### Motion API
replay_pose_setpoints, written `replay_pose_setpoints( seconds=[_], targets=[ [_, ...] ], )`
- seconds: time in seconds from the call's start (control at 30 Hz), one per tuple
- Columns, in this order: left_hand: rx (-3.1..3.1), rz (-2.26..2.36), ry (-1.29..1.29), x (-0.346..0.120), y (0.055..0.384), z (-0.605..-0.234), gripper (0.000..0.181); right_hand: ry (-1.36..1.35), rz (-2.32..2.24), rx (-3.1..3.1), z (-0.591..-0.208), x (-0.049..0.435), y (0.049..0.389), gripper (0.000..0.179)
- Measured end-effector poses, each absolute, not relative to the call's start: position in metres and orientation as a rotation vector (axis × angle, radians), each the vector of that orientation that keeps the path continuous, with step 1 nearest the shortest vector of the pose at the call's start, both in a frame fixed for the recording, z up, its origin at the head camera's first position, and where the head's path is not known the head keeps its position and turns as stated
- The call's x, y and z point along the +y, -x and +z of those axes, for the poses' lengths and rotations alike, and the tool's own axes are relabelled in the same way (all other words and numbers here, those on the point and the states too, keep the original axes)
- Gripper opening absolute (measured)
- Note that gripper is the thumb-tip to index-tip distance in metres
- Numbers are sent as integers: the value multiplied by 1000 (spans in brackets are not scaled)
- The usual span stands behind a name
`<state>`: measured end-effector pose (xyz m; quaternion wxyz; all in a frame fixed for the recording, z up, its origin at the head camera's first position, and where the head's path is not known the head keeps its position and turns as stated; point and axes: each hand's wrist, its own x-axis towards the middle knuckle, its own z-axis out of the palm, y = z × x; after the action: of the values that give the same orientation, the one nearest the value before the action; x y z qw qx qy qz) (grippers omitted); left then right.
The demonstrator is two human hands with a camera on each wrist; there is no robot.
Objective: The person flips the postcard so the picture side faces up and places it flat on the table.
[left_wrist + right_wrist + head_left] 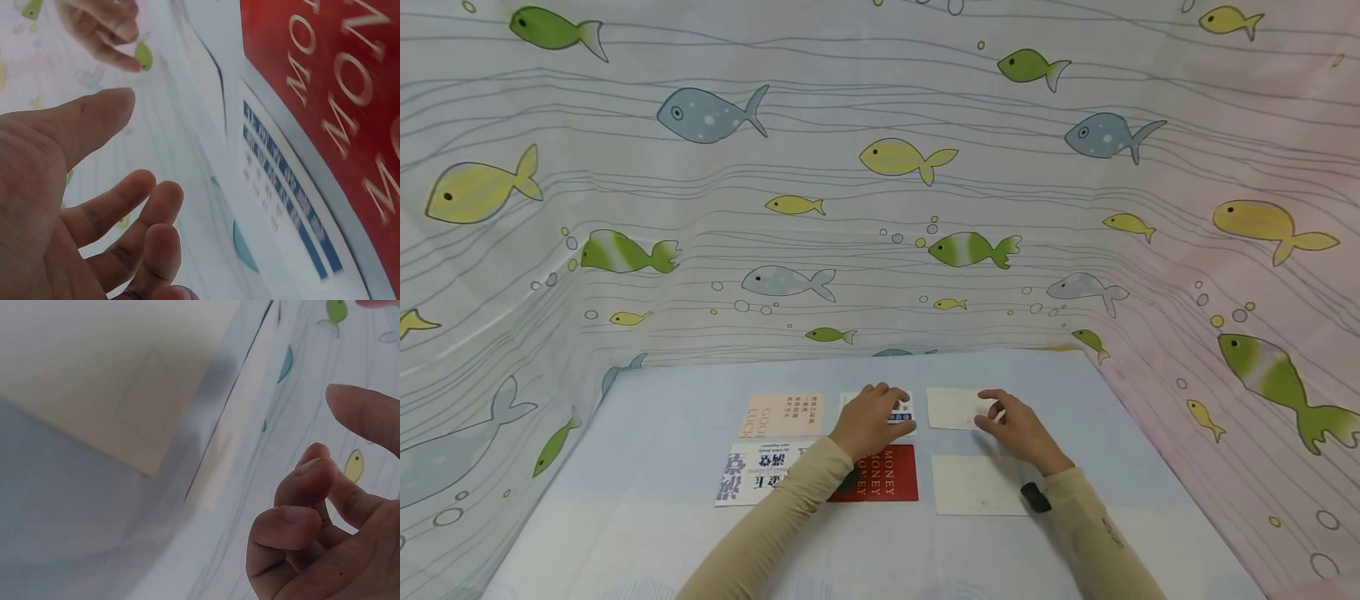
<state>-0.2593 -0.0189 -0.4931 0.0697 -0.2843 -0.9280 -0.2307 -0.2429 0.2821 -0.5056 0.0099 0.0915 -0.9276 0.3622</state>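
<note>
My left hand [867,423] hovers over a white card with blue bands of print [281,181], covering part of it in the head view. Its fingers are loosely bent, with nothing between them. Just below lies a red card lettered MONEY [895,473], partly behind the left wrist. My right hand [1021,429] is above the right edge of a cream blank-looking card [951,408]; its fingers curl loosely and hold nothing. A second cream card [976,485] lies nearer to me, left of the right wrist.
On the left are a peach GOOD LUCK card [786,414] and a white card with blue print [758,473], partly hidden by the left sleeve. All the cards lie on a pale cloth-covered table [647,467]. A fish-patterned curtain [865,233] surrounds its back and sides.
</note>
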Motion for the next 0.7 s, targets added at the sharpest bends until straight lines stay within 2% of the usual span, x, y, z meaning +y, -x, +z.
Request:
replay_pose_setpoints(
  seconds=[0.33,0.7],
  targets=[
    [-2867,-450,768,20,298,-510,65,-200,1105,-2940,-517,308,264,59],
    [-3006,-344,794,39,321,-510,88,-155,1075,-3113,-514,323,287,77]
  ],
)
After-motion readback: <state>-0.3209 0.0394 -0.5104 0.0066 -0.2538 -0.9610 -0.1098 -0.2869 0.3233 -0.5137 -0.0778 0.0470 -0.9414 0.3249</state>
